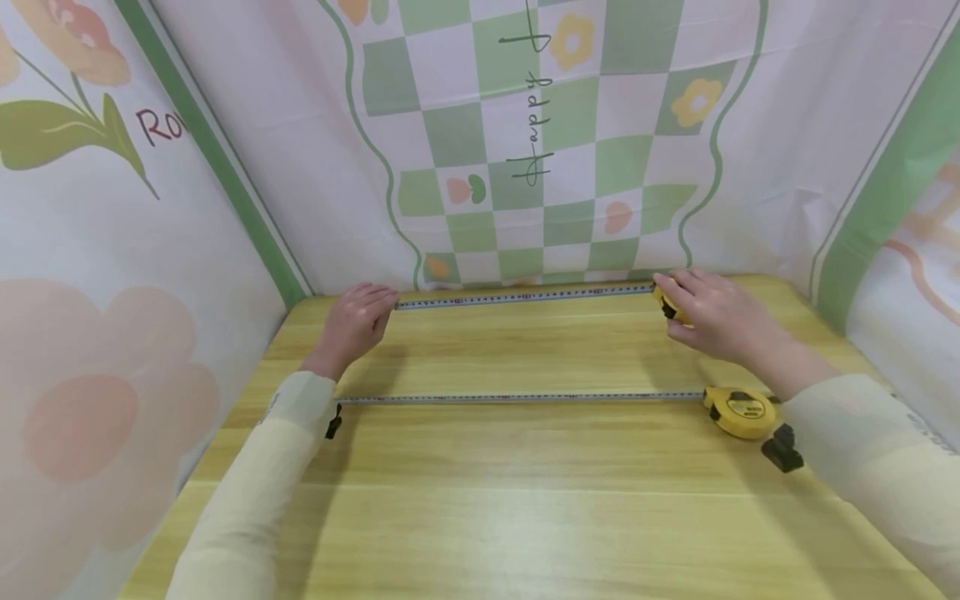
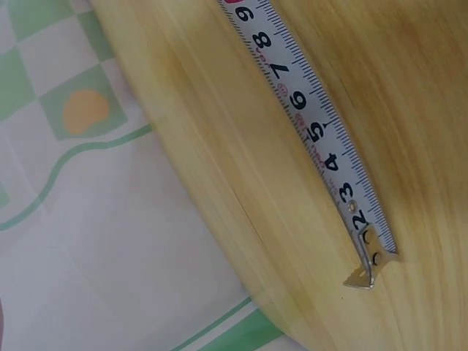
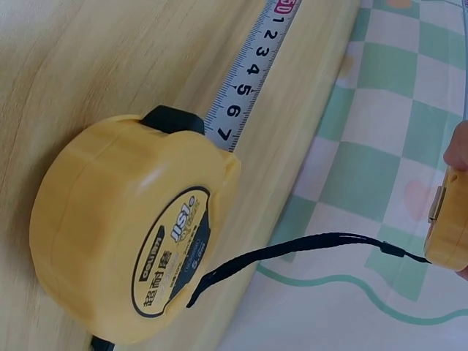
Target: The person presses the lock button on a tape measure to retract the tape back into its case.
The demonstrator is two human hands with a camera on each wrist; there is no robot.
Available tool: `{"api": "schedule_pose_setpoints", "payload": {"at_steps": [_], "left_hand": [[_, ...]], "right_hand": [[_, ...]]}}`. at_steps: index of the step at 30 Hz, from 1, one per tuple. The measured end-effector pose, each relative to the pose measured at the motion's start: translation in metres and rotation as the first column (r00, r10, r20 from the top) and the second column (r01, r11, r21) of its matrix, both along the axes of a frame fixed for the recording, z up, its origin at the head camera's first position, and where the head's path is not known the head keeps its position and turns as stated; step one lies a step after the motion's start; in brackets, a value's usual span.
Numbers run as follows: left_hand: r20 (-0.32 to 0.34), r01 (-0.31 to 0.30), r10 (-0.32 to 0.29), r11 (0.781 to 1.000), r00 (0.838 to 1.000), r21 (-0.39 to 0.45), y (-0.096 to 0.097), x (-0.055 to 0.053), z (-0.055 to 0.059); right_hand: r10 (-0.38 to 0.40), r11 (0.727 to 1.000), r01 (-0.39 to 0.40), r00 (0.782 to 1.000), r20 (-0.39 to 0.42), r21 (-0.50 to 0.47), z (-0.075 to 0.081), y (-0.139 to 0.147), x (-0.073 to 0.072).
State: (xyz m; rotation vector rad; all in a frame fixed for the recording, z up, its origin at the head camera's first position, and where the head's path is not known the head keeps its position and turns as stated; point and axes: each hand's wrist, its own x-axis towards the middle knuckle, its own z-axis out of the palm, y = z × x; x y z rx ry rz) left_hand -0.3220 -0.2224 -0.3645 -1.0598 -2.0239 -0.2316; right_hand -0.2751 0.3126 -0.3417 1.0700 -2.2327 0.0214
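Far left: flowered cloth [image 1: 82,429] hangs as a side wall. Left hand [image 1: 355,321] comes in next, pale sleeve [image 1: 236,508] behind it. Fingers curled, pinching the free end of the far blade [image 1: 525,297]. That blade runs across to the right, roughly along the table's back edge; can't tell if it touches the wood.

Below the left hand, near the wrist: metal hook [image 2: 368,259] at the start of the near blade [image 1: 525,397], seen up close over the table [image 1: 487,508] in the left wrist view. Near blade runs right, roughly parallel to the far one. Checkered cloth [image 1: 570,108] hangs behind both.

Right end: right hand [image 1: 716,318] grips the yellow held case [image 3: 447,227], far blade coming out of it. Nearer the person, just below the right wrist, sits the second yellow case [image 1: 738,414] on the table, near blade out of its left side. Black strap [image 3: 292,246] spans between the two cases in the right wrist view. Small black object [image 1: 782,450] beside the second case, next to the right sleeve.
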Motion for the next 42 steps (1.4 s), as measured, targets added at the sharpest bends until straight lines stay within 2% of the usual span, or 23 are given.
{"api": "schedule_pose_setpoints", "payload": {"at_steps": [12, 26, 31, 38, 42], "left_hand": [[0.0, 0.013, -0.013, 1.0, 1.0, -0.001, 0.004, 0.0, 0.0], [0.008, 0.031, -0.03, 0.999, 1.0, -0.02, 0.012, 0.004, 0.007], [0.01, 0.022, -0.022, 1.0, 1.0, -0.019, 0.014, 0.002, 0.006], [-0.006, 0.016, -0.016, 1.0, 1.0, -0.013, 0.016, 0.002, 0.005], [-0.007, 0.019, -0.02, 1.0, 1.0, -0.013, 0.018, 0.002, 0.006]], "right_hand": [[-0.022, 1.0, 0.022, 0.999, 0.028, 0.023, 0.004, -0.007, 0.004], [-0.081, 0.996, 0.078, 0.994, 0.074, 0.052, 0.008, -0.016, 0.008], [-0.078, 0.996, 0.075, 0.995, 0.068, 0.045, 0.008, -0.018, 0.007], [-0.13, 0.99, 0.124, 0.986, 0.105, 0.061, 0.01, -0.021, 0.009], [-0.126, 0.99, 0.12, 0.987, 0.097, 0.069, 0.01, -0.023, 0.01]]}}
